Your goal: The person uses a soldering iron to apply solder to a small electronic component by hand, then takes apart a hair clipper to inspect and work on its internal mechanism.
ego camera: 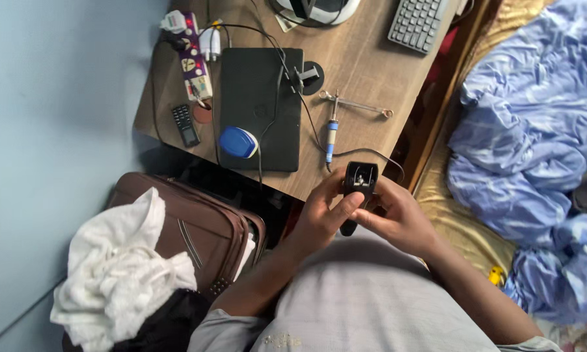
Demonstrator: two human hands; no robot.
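My left hand (321,215) and my right hand (397,218) both grip a small black opened device (360,179) with metal parts showing inside, held just past the wooden desk's near edge (365,72). The left thumb presses on its side; the right fingers wrap it from the other side. A blue-handled soldering iron (331,133) lies on the desk just beyond my hands, its cable curving toward the device. Metal forceps (355,104) lie next to it.
A closed black laptop (257,107) carries a blue-and-white mouse (238,142). A power strip (192,55), small remote (186,125), keyboard (418,23) and black stand (304,77) share the desk. A brown suitcase (189,225) with white cloth (120,267) stands left; blue bedding (534,130) lies right.
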